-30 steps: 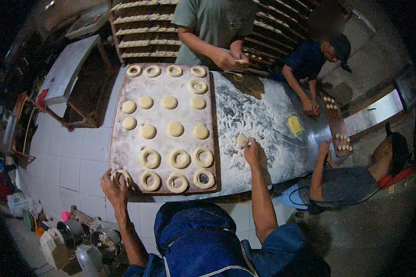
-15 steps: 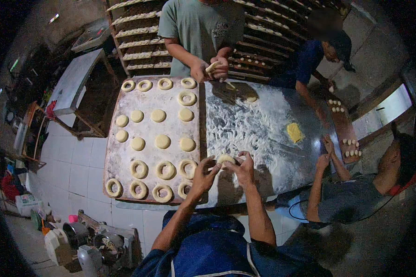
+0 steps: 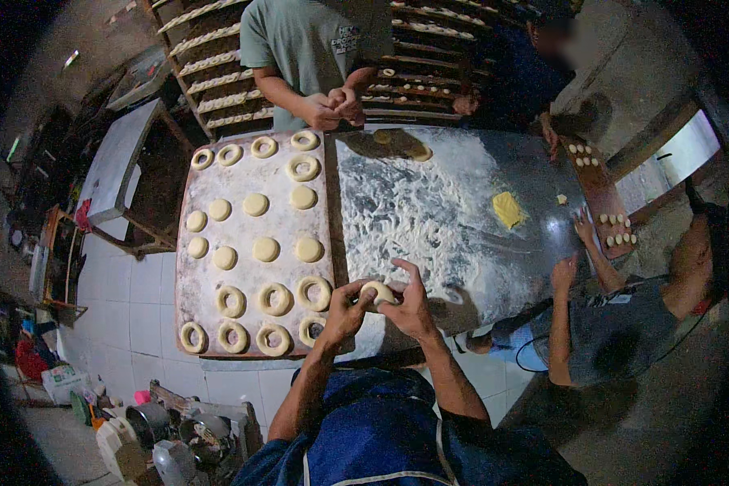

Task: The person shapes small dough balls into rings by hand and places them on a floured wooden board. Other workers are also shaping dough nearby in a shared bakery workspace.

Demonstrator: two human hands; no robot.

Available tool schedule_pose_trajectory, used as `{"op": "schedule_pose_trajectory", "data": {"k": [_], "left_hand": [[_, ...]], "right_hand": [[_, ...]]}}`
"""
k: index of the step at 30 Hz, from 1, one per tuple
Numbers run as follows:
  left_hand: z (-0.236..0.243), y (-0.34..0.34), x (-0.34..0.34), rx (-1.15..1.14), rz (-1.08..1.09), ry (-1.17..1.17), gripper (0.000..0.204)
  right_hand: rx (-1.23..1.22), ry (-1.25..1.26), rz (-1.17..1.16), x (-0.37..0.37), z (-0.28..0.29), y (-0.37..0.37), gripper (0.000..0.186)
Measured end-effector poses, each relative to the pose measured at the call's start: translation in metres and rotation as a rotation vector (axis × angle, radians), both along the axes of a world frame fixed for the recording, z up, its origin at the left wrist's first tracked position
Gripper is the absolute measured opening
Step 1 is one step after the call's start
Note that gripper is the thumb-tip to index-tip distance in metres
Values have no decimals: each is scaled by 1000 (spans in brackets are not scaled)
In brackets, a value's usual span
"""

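Observation:
My left hand (image 3: 350,306) and my right hand (image 3: 405,303) both grip a piece of pale dough (image 3: 378,292) over the near edge of the floured metal table (image 3: 405,211). Fingers of both press into the dough; my right index finger sticks up. Left of them lies a floured board (image 3: 198,193) bearing rows of dough rings (image 3: 274,312) and round dough discs (image 3: 266,259). A yellow slab (image 3: 507,208) lies on the right of the table, and small dough pieces (image 3: 419,154) lie at its far edge.
A co-worker (image 3: 304,65) stands opposite, hands together; two others (image 3: 518,73) (image 3: 632,316) work at the right beside a board (image 3: 620,236) with small dough pieces. Racks of trays (image 3: 206,77) stand behind, a side table (image 3: 117,162) at left, pots (image 3: 146,425) at lower left.
My left hand has left the board's near-left ring and joined my right hand on the dough. The view has shifted, and the co-worker opposite has drawn the hands together.

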State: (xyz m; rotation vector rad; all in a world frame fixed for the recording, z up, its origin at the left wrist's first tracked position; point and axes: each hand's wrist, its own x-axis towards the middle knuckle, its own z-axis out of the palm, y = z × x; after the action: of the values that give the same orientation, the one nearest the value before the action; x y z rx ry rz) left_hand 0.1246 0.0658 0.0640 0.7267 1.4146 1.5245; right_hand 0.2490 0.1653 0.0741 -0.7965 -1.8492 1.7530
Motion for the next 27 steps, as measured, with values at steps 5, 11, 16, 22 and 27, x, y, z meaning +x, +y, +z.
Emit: {"op": "schedule_pose_trajectory", "data": {"k": [5, 11, 16, 22, 27], "left_hand": [[-5, -13, -1, 121, -58, -241, 34], [-6, -30, 3, 280, 144, -201, 31], [-17, -24, -7, 138, 337, -69, 17], [-32, -23, -8, 72, 577, -266, 23], [3, -43, -21, -177, 196, 570, 25]], "right_hand": [[-325, 189, 280, 2, 13, -4, 66], [-146, -281, -26, -21, -37, -13, 57], [-802, 378, -7, -22, -33, -36, 56], [379, -195, -242, -60, -22, -68, 67], [109, -304, -220, -57, -46, -71, 66]]}}
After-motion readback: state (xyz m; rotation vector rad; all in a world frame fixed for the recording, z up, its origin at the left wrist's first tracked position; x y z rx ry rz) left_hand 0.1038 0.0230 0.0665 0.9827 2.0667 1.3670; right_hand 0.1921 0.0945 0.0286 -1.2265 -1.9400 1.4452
